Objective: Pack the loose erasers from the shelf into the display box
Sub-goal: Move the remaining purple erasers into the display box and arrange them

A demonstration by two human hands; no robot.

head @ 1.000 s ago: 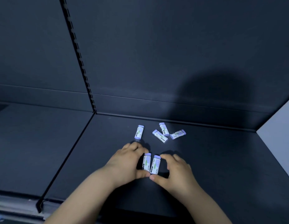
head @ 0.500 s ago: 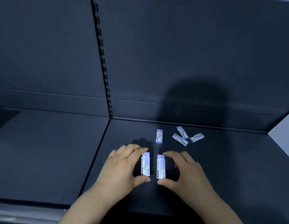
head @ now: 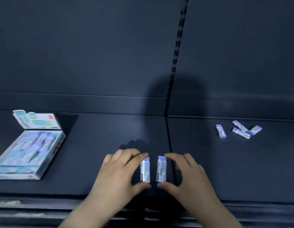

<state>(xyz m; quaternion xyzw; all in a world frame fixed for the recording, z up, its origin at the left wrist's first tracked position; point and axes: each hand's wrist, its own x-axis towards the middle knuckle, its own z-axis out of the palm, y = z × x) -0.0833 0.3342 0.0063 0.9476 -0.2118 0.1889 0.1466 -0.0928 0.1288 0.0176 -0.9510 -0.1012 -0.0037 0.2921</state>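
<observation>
Low at the front edge of the dark grey metal shelf (head: 93, 137), both hands were busy! The left hand (head: 120, 171) pinched a small white-sleeved eraser with a lilac tip (head: 145, 171) end to end between forefinger and thumb. The right hand (head: 187, 175) pinched a second white-sleeved eraser (head: 161, 169) the same way, parallel and just apart. Far left lay the open pale-blue cardboard display box (head: 52, 154), blurred, already holding erasers. Four loose erasers (head: 238, 130) sat well off to the right.
</observation>
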